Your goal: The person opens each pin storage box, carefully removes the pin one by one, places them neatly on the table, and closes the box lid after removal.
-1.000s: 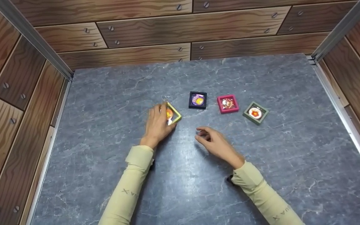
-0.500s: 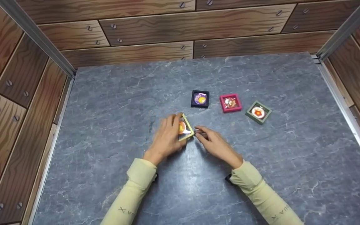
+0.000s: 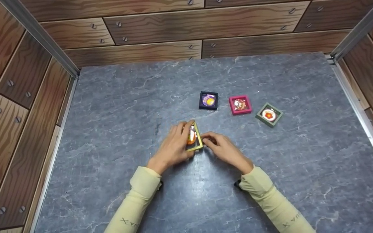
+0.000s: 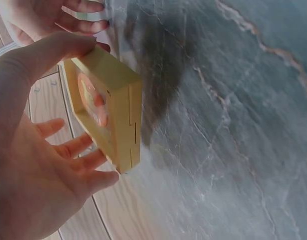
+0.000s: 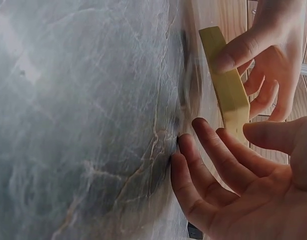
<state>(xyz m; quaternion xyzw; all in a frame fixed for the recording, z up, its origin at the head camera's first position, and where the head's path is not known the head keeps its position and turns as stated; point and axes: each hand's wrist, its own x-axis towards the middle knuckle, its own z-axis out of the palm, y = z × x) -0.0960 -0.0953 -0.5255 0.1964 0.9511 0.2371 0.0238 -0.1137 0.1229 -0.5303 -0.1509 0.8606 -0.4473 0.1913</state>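
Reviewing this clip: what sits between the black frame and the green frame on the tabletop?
In the head view, the pink frame sits between them, apart from both, with bare tabletop on either side.

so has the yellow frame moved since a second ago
Yes. In the head view, the yellow frame has moved down and rightward relative to the black frame.

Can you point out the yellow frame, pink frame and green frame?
Yellow frame (image 5: 231, 95), right wrist view: its outer side.
Pink frame (image 3: 240, 104), head view: its round picture.
Green frame (image 3: 269, 115), head view: its flower picture.
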